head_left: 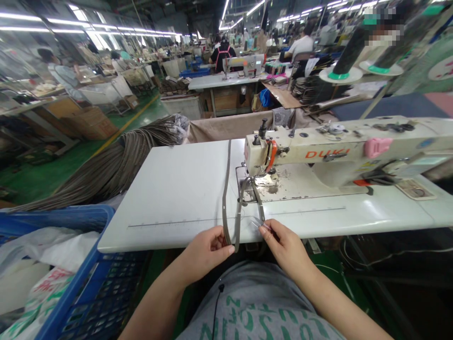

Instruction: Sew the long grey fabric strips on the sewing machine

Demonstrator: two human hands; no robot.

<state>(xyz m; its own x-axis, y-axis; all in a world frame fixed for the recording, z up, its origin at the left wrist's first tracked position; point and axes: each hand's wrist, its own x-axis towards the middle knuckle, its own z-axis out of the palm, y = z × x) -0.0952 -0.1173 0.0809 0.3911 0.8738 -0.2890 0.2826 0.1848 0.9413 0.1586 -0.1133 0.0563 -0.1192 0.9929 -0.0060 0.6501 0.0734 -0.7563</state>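
Note:
A narrow grey-brown strap (pixel 225 198) runs from the back of the white table down to the front edge. There my left hand (pixel 212 248) pinches it between thumb and fingers. From that hand the strap loops up to the sewing machine's (pixel 300 156) needle area, then comes down again toward my right hand (pixel 279 241). Closed fingers of the right hand hold small metal thread snips (pixel 255 221), their points toward the strap. Whether this hand also grips the strap end beside it, I cannot tell. Fine loose thread shows near the snips' tips.
A ruler scale is marked along the white table (pixel 170 189). To the left stands a blue crate (pixel 88 269) with plastic bags, below a large bundle of straps (pixel 116 165). Thread cones (pixel 348 52) rise at the right. Other people work at machines farther back.

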